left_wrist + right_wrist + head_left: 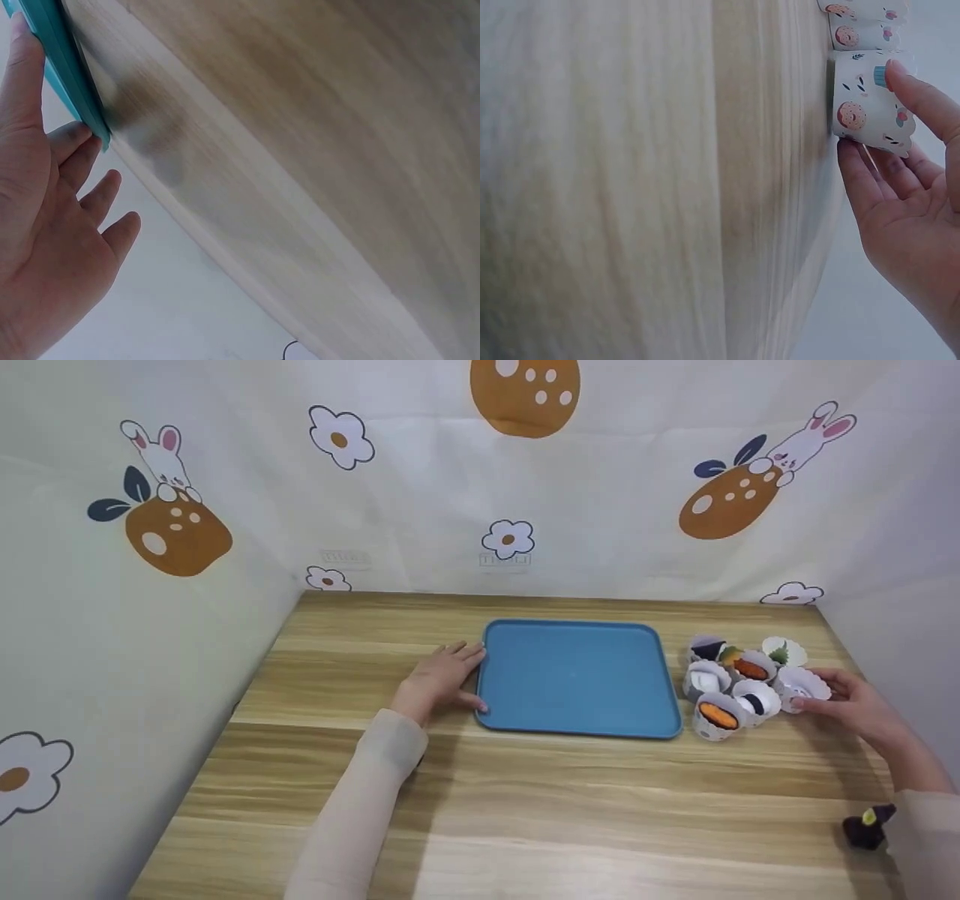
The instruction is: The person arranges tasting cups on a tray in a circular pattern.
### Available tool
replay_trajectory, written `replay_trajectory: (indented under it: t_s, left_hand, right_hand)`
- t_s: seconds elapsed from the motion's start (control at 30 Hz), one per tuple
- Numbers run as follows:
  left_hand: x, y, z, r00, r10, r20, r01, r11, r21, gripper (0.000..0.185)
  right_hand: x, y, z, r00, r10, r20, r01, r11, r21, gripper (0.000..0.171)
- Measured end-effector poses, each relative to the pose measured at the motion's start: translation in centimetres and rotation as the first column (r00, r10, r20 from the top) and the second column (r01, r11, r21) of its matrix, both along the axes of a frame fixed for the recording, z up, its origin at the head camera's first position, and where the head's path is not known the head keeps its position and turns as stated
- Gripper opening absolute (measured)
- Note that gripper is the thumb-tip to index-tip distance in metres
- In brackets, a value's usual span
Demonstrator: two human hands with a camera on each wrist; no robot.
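My left hand (444, 679) rests at the left edge of a blue rectangular tray (577, 679). Its thumb and fingers are spread along the rim, and the left wrist view shows fingertips (90, 135) touching the tray. On the right, my right hand (855, 701) holds a white paper baking cup (801, 688) with a scalloped rim. The right wrist view shows the thumb on one side of this printed cup (870, 101) and the fingers on the other. Several similar cups cluster beside it, one with an orange-topped sushi piece (718, 716), another with a red-orange topping (750, 669).
A small black object with a yellow patch (865, 829) stands near the right sleeve. The wooden table (570, 810) meets a patterned cloth backdrop (420, 510) behind and at both sides. The cups stand close by the tray's right edge.
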State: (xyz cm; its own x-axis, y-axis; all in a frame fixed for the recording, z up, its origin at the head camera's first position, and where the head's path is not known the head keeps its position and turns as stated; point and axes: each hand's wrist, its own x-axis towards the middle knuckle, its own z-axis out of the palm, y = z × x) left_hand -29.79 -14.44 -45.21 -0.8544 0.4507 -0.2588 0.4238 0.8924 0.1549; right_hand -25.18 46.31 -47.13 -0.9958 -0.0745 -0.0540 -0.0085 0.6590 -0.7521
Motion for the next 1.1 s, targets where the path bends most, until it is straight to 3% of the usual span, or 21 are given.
replay_trajectory:
  t_s: [0.33, 0.63, 0.77, 0.87, 1.0, 1.1]
  left_hand:
    - [0.0, 0.0, -0.2, 1.0, 0.008, 0.012, -0.008, 1.0, 0.015, 0.105]
    - [0.0, 0.0, -0.2, 1.0, 0.014, 0.018, -0.014, 1.0, 0.027, 0.104]
    - [0.0, 0.0, -0.2, 1.0, -0.001, 0.008, 0.001, 1.0, 0.021, 0.104]
    - [0.0, 0.0, -0.1, 1.0, -0.014, 0.001, 0.014, 1.0, 0.013, 0.103]
    - [-0.1, 0.0, -0.1, 1.0, -0.017, -0.001, 0.017, 1.0, 0.004, 0.104]
    - [-0.1, 0.0, -0.2, 1.0, -0.014, 0.0, 0.014, 1.0, 0.004, 0.104]
  right_hand:
    - [0.0, 0.1, 1.1, 1.0, -0.015, 0.026, 0.015, 1.0, 0.012, 0.065]
    - [0.0, 0.2, 2.1, 0.999, -0.031, 0.037, 0.028, 0.996, 0.083, 0.075]
    - [-0.1, 0.1, 2.5, 1.0, -0.024, 0.006, 0.024, 1.0, 0.019, 0.053]
    - [-0.2, 0.1, 2.7, 1.0, -0.02, -0.011, 0.02, 1.0, -0.011, 0.049]
    - [-0.3, -0.1, 3.2, 0.999, -0.03, -0.011, 0.031, 0.998, 0.051, 0.069]
    - [-0.4, -0.2, 3.6, 0.999, -0.036, -0.012, 0.037, 0.997, 0.068, 0.073]
